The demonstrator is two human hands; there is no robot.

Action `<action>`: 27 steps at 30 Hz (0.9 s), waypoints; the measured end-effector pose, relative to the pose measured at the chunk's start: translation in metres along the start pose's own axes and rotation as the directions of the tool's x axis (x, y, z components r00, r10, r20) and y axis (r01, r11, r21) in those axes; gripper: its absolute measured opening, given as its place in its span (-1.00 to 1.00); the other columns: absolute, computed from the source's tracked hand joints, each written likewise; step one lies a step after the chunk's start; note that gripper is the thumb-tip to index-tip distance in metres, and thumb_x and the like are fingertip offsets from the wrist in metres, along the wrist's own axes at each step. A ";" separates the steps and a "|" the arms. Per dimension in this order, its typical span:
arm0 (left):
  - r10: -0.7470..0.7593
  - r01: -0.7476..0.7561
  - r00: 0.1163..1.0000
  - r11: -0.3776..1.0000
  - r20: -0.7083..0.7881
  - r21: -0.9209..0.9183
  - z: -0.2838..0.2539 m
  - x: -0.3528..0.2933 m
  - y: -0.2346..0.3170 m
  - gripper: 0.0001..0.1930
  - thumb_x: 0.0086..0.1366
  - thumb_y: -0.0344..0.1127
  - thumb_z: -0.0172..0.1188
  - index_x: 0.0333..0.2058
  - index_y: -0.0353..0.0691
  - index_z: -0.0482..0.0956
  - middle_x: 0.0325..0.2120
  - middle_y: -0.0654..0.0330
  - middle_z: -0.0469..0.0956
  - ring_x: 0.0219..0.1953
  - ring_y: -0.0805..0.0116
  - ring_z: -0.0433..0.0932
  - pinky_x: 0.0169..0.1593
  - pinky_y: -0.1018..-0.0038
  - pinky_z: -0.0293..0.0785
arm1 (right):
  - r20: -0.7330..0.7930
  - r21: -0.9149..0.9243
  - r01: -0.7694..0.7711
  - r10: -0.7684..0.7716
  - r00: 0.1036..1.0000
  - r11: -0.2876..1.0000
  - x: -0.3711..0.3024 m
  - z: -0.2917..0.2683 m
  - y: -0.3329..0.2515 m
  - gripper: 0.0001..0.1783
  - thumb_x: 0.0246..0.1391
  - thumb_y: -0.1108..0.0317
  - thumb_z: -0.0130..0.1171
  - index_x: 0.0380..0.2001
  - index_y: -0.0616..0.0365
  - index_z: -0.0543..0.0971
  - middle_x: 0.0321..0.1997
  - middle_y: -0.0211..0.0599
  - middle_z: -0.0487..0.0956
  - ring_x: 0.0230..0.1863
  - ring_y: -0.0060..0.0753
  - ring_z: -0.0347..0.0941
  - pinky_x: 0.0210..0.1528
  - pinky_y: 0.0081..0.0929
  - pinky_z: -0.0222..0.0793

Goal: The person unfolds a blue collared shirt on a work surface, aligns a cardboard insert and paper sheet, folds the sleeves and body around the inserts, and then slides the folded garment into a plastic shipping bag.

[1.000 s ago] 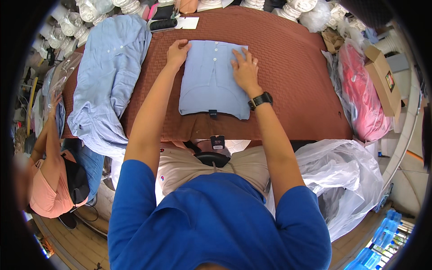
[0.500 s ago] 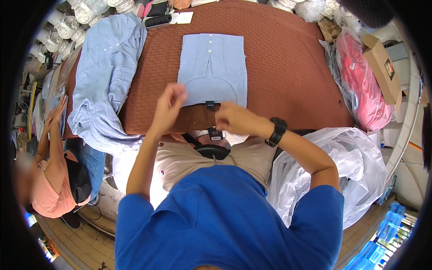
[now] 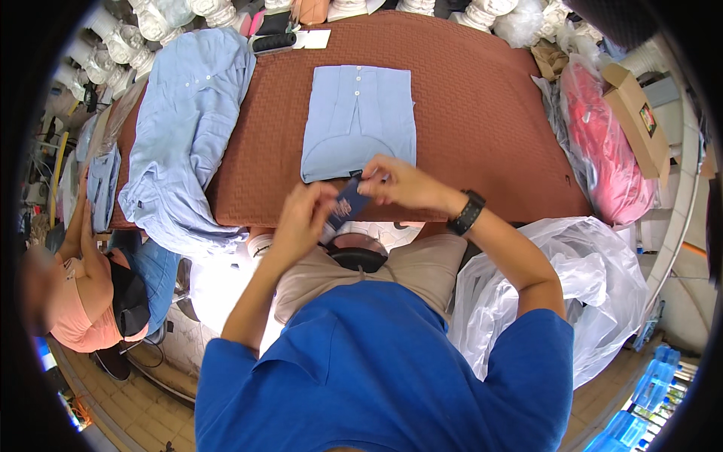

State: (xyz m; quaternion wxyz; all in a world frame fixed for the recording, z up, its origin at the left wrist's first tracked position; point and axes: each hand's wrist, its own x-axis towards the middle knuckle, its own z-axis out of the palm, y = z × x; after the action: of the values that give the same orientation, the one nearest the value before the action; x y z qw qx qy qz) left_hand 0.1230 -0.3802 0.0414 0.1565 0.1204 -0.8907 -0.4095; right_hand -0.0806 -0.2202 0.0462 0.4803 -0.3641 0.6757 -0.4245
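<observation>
A light blue buttoned garment [image 3: 360, 105] lies folded into a neat rectangle on the brown textured table cover, its collar end toward me. Just off that end, a navy hang tag [image 3: 348, 205] with pale print is held up at a slant. My left hand [image 3: 304, 217] pinches the tag's lower left side. At its upper end, close to the collar label, the fingers of my right hand [image 3: 398, 183] are closed on it. Whatever cord joins tag and garment is too small to make out.
Loose light blue garments [image 3: 184, 128] drape over the table's left edge. At right are a bagged red-pink bundle [image 3: 602, 143], a cardboard box [image 3: 639, 120] and a clear plastic bag [image 3: 542, 279]. A dark spool [image 3: 274, 43] stands at the back; a co-worker [image 3: 90, 301] is at left.
The tag, which hung below the table edge, is now raised between my hands. My left hand has come down and right onto it; my right hand has moved slightly up.
</observation>
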 end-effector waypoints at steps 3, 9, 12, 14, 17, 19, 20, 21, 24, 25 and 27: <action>0.221 -0.170 0.974 0.859 -0.050 0.483 -0.031 0.060 0.030 -0.92 0.32 -0.38 0.13 -0.27 -0.11 0.60 -0.32 0.21 0.54 -0.09 0.10 0.42 0.02 0.14 0.28 | -0.279 -0.354 0.100 -0.207 0.938 0.930 0.026 -0.041 -0.008 -0.66 0.18 0.15 0.27 -0.25 0.24 0.55 -0.30 -0.11 0.62 -0.29 -0.20 0.60 -0.22 -0.25 0.49; 0.695 -0.575 0.713 0.499 0.097 0.648 -0.003 0.201 -0.008 -0.70 0.17 -0.56 0.17 -0.12 -0.11 0.59 -0.04 0.26 0.51 0.11 0.13 0.39 0.29 0.06 0.16 | -0.593 -0.494 -0.060 -0.285 0.753 0.868 0.060 -0.081 0.021 -0.75 0.17 0.27 0.23 -0.18 0.21 0.57 -0.09 0.07 0.59 -0.06 0.10 0.56 -0.02 -0.05 0.44; 0.635 -0.450 0.764 0.652 -0.115 0.611 0.013 0.202 -0.031 -0.62 0.17 -0.52 0.20 -0.01 -0.11 0.57 0.10 0.18 0.44 0.19 0.09 0.35 0.30 0.04 0.17 | -0.664 -0.528 -0.097 -0.339 0.666 0.843 0.052 -0.070 0.036 -0.73 0.14 0.29 0.25 -0.14 0.17 0.56 -0.02 0.03 0.56 0.00 0.10 0.52 0.01 -0.04 0.43; 0.461 -0.291 0.848 0.819 -0.263 0.495 0.011 0.177 -0.036 -0.62 0.22 -0.49 0.21 0.03 -0.17 0.52 0.10 0.08 0.43 0.19 0.04 0.33 0.24 0.10 0.25 | -0.666 -0.514 -0.102 -0.322 0.673 0.852 0.037 -0.057 0.034 -0.70 0.12 0.30 0.28 -0.11 0.16 0.54 0.00 0.01 0.54 0.03 0.11 0.50 0.02 -0.03 0.43; 0.119 -0.065 0.961 0.975 -0.250 0.215 0.011 0.126 -0.055 -0.69 0.26 -0.41 0.27 -0.04 -0.28 0.49 -0.01 0.01 0.49 -0.02 0.05 0.48 -0.01 0.24 0.44 | -0.678 -0.454 -0.137 -0.242 0.694 0.880 0.020 -0.050 0.035 -0.67 0.08 0.32 0.31 -0.10 0.17 0.51 -0.06 0.02 0.55 0.00 0.13 0.50 0.01 -0.03 0.43; 0.011 -0.005 0.980 1.000 -0.200 0.029 0.018 0.095 -0.055 -0.69 0.28 -0.36 0.29 -0.06 -0.31 0.48 -0.09 0.01 0.53 -0.19 0.11 0.55 -0.16 0.30 0.49 | -0.723 -0.392 -0.233 -0.142 0.676 0.890 0.018 -0.048 0.039 -0.67 0.08 0.31 0.33 -0.14 0.21 0.52 -0.14 0.01 0.57 -0.12 0.01 0.55 -0.06 -0.10 0.46; 0.070 -0.062 0.970 0.997 -0.234 0.042 0.026 0.083 -0.059 -0.69 0.29 -0.34 0.30 -0.07 -0.31 0.48 -0.12 0.02 0.55 -0.24 0.14 0.56 -0.20 0.30 0.49 | -0.742 -0.361 -0.278 -0.093 0.664 0.890 0.019 -0.046 0.040 -0.68 0.08 0.31 0.34 -0.16 0.23 0.53 -0.18 0.01 0.59 -0.18 -0.06 0.57 -0.09 -0.14 0.48; 0.134 -0.125 0.954 0.991 -0.267 0.051 0.031 0.079 -0.053 -0.69 0.29 -0.31 0.31 -0.08 -0.32 0.48 -0.16 0.03 0.56 -0.29 0.18 0.56 -0.25 0.31 0.49 | -0.745 -0.342 -0.258 -0.093 0.660 0.903 0.021 -0.045 0.045 -0.66 0.07 0.30 0.35 -0.15 0.22 0.51 -0.14 0.04 0.57 -0.14 -0.04 0.56 -0.08 -0.13 0.47; -0.028 0.035 0.942 0.999 -0.333 0.015 0.034 0.093 -0.045 -0.55 0.27 -0.25 0.33 0.05 -0.31 0.41 -0.25 0.08 0.61 -0.31 0.16 0.58 -0.20 0.32 0.50 | -0.786 -0.326 -0.223 -0.132 0.604 0.919 0.033 -0.032 0.057 -0.62 0.06 0.29 0.35 -0.10 0.18 0.49 0.00 0.10 0.52 -0.03 0.03 0.50 0.00 -0.07 0.43; -0.107 0.103 0.933 0.994 -0.343 -0.031 0.035 0.102 -0.045 -0.50 0.26 -0.23 0.35 0.08 -0.31 0.39 -0.26 0.08 0.62 -0.32 0.15 0.59 -0.19 0.32 0.50 | -0.816 -0.348 -0.231 -0.173 0.552 0.909 0.037 -0.026 0.056 -0.60 0.07 0.30 0.34 -0.06 0.17 0.49 0.05 0.10 0.49 0.03 0.05 0.46 0.03 -0.04 0.40; -0.146 0.194 0.929 0.975 -0.339 0.112 0.041 0.119 -0.048 -0.40 0.22 -0.20 0.39 0.13 -0.30 0.35 -0.25 0.08 0.63 -0.32 0.15 0.60 -0.18 0.31 0.51 | -0.805 -0.493 -0.210 -0.352 0.478 0.844 0.042 -0.015 0.049 -0.57 0.07 0.34 0.31 0.01 0.14 0.48 0.16 0.09 0.42 0.12 0.11 0.37 0.11 0.03 0.33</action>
State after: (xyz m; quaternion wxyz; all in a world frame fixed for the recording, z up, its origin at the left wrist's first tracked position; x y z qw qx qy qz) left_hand 0.0015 -0.4228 0.0011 0.2575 0.2746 -0.8655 -0.3304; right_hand -0.1106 -0.2361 -0.0110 -0.0719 -0.2420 0.8958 -0.3657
